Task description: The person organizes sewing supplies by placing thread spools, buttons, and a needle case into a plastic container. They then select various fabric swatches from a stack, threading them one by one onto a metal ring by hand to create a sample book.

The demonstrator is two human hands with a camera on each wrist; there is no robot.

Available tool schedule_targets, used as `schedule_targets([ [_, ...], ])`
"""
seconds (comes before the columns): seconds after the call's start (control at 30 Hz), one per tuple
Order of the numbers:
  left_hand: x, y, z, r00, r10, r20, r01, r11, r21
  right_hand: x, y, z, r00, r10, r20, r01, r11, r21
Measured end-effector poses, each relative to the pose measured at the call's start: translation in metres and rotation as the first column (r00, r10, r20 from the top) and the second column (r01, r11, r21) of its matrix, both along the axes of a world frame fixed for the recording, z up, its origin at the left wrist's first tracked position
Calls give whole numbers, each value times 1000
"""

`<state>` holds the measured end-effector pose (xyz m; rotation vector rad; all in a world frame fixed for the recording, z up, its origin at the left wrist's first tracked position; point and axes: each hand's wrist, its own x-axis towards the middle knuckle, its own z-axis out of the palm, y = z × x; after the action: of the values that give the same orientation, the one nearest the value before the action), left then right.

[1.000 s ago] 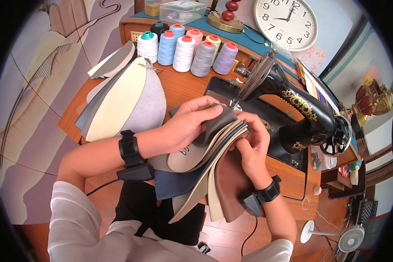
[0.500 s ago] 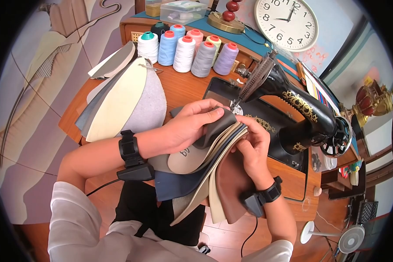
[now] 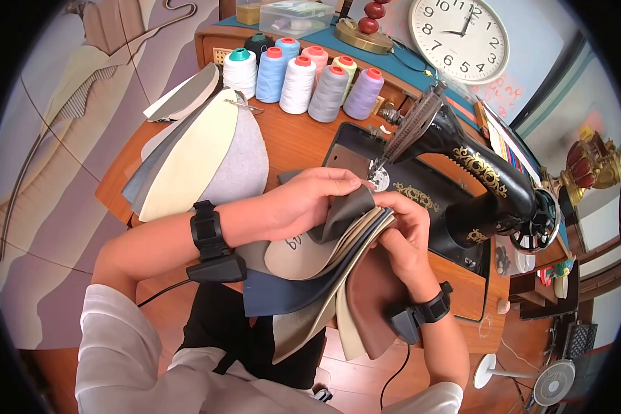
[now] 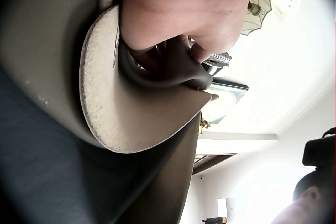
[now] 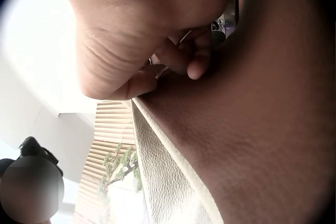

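A fanned stack of leather swatches hangs between the two hands in the head view. The left hand [image 3: 302,200] pinches a dark grey piece [image 3: 350,211] between thumb and fingers; in the left wrist view that piece [image 4: 170,66] bends under the fingers, beside a beige piece [image 4: 142,113] with a fuzzy edge. At the stack's upper right end, the right hand [image 3: 405,231] grips the gathered edges. Below it hang a brown piece [image 3: 376,297], a cream one and a navy one [image 3: 276,293]. The brown leather [image 5: 262,98] fills much of the right wrist view.
A black sewing machine [image 3: 486,169] stands just beyond the right hand. Several thread cones [image 3: 299,86] line the back of the wooden table [image 3: 293,141]. A second swatch bundle [image 3: 193,152] lies at the left. A wall clock [image 3: 460,38] and a small fan [image 3: 554,383] are farther off.
The dark grey piece is bent differently under the left hand, whose fingers have shifted slightly. The head view has tilted a little, and the hanging pieces have swung slightly.
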<state>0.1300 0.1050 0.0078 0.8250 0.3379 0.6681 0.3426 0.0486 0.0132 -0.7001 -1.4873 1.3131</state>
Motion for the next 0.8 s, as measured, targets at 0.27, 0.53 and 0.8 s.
schedule_targets([
  [0.27,0,-5,8,996,49,-78,-47,999,23,-7,-6,6,1000,-12,-23,12,1000,2],
  [0.53,2,-6,-3,966,258,-5,-256,959,118,-10,-3,3,996,-94,-3,93,987,130],
  [0.8,2,-11,2,980,188,-64,-171,962,213,-18,-1,3,948,-308,83,250,879,406],
])
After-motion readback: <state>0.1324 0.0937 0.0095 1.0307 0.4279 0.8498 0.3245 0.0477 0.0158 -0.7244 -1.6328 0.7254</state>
